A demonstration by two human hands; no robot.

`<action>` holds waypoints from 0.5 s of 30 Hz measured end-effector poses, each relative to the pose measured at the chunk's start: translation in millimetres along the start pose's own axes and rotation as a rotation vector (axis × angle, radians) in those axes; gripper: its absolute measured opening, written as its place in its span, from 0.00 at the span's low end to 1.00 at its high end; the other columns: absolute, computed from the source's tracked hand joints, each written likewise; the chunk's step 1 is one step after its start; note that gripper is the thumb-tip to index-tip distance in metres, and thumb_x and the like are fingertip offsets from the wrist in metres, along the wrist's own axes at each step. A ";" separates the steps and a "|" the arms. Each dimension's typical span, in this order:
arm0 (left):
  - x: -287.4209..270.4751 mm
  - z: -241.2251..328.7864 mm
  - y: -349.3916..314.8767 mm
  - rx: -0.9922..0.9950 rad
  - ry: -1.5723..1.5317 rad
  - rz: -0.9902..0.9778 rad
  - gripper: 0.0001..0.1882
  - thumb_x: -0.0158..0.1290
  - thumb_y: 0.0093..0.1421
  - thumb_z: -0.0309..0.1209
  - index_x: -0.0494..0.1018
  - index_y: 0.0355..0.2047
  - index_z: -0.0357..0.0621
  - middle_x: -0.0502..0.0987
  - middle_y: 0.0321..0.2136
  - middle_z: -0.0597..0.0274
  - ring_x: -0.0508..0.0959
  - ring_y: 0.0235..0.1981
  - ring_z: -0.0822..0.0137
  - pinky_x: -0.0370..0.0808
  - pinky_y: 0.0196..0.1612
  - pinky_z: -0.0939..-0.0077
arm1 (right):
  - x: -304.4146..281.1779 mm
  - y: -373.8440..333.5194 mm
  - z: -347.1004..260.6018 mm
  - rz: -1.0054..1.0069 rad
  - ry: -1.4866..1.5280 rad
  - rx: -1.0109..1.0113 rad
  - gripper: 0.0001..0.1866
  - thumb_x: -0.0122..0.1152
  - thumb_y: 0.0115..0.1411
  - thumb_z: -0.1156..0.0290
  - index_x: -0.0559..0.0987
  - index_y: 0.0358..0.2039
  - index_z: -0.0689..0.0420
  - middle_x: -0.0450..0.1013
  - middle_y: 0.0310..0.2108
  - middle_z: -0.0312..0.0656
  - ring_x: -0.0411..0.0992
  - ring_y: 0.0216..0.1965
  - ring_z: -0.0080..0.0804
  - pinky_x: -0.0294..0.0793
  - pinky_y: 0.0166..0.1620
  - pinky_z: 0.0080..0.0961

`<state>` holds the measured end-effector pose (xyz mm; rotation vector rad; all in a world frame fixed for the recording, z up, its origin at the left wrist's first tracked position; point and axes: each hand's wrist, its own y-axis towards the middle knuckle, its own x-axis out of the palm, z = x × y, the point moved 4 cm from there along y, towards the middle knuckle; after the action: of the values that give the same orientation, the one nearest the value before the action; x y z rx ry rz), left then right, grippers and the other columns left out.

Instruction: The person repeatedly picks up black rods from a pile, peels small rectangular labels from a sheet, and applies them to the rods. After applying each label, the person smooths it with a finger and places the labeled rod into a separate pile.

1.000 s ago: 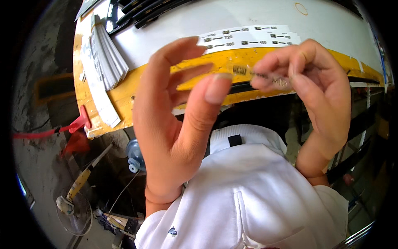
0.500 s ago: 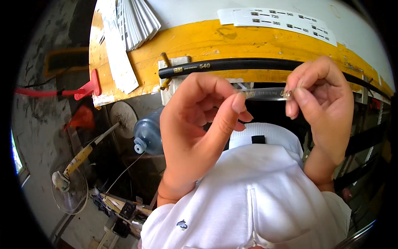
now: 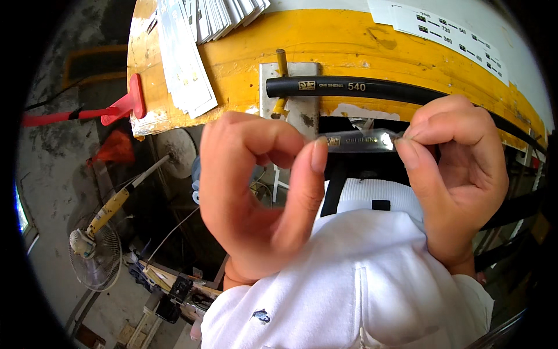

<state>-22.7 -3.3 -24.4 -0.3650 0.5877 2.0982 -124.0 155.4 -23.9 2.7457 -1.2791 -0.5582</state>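
"Where's the strip, and how have you got it?"

"The strip (image 3: 361, 142) is up in the air between my two hands, just on the near side of the desk (image 3: 238, 70). My left hand (image 3: 235, 203) has its left end between thumb and forefinger; my right hand (image 3: 462, 166) pinches the right end the same way. The thumbs hide how much is caught, and I can't make out the other fingers of my left hand well."

"Stiff or soft, would you say?"

"Soft, I'd judge. It looks like thin, see-through film with gold print, and it bows slightly between my fingers. Next to no weight, I expect."

"Slippery?"

"Probably. There's a bright glare near the right end, so the face looks slick. A light pinch ought to do; squeezing hard could crease it."

"So where's best to take hold?"

"At the tips of both ends, as now, leaving the print in the middle untouched and the film lightly taut."

"And what's beyond it?"

"The black tube (image 3: 383, 90) lies along the desk's near edge, not touching the strip. White sheets (image 3: 453, 38) lie far right, and a fanned stack of cards (image 3: 224, 17) far left."
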 end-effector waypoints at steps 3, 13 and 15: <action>-2.3 -7.6 7.7 -0.071 -0.018 0.008 0.07 0.57 0.61 0.21 0.69 0.30 0.36 0.67 0.28 0.68 0.63 0.29 0.78 0.56 0.35 0.84 | 6.9 7.9 -0.5 0.009 -0.125 -0.104 0.17 0.61 0.52 0.92 0.72 0.40 0.62 0.71 0.35 0.42 0.66 0.31 0.22 0.62 0.35 0.15; 5.1 -29.1 25.8 -0.073 0.154 -0.046 0.08 0.60 0.59 0.23 0.70 0.29 0.36 0.68 0.27 0.67 0.65 0.32 0.74 0.59 0.39 0.82 | 25.8 21.2 17.3 0.145 -0.283 -0.145 0.18 0.62 0.52 0.92 0.73 0.41 0.61 0.72 0.34 0.36 0.63 0.27 0.17 0.58 0.33 0.13; 5.7 -30.7 26.5 -0.091 0.175 -0.064 0.08 0.60 0.59 0.23 0.70 0.28 0.36 0.69 0.27 0.67 0.65 0.32 0.74 0.59 0.39 0.82 | 29.0 21.7 21.5 0.152 -0.288 -0.147 0.18 0.63 0.52 0.92 0.74 0.42 0.61 0.72 0.33 0.35 0.63 0.27 0.17 0.58 0.32 0.13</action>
<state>-46.8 -28.6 -45.7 -0.6161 0.5749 2.0487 -130.2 121.6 -48.1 2.4892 -1.4223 -1.0167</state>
